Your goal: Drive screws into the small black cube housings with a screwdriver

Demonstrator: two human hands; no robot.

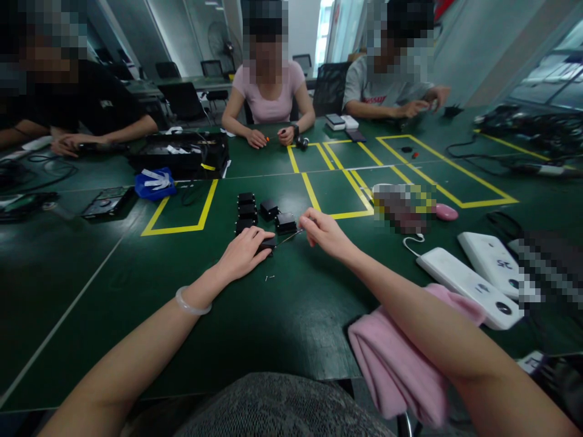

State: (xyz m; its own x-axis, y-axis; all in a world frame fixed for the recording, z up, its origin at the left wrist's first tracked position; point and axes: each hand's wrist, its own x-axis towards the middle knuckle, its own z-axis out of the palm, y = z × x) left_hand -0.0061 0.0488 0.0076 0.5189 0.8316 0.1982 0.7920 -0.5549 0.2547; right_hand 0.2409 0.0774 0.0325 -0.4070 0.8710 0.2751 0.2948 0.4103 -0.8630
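My left hand [246,250] lies over a small black box [268,244] on the green table and holds it down with the fingers around it. Pinched in my right hand [322,232] is a thin metal screwdriver [289,238], its shaft slanting down to the left toward the end of that box. Its handle is mostly hidden by my fingers. Just beyond my hands sit several more black boxes [246,209], some in a column and two [286,223] apart to the right. Tiny screws [269,278] lie on the table nearer to me.
Yellow tape [173,231] marks rectangles on the table. To the right are white power banks [469,288], a pink mouse [446,212] and a pink cloth [396,358]. A blue bag [155,184] and an open black case [182,155] stand left. Three people sit opposite.
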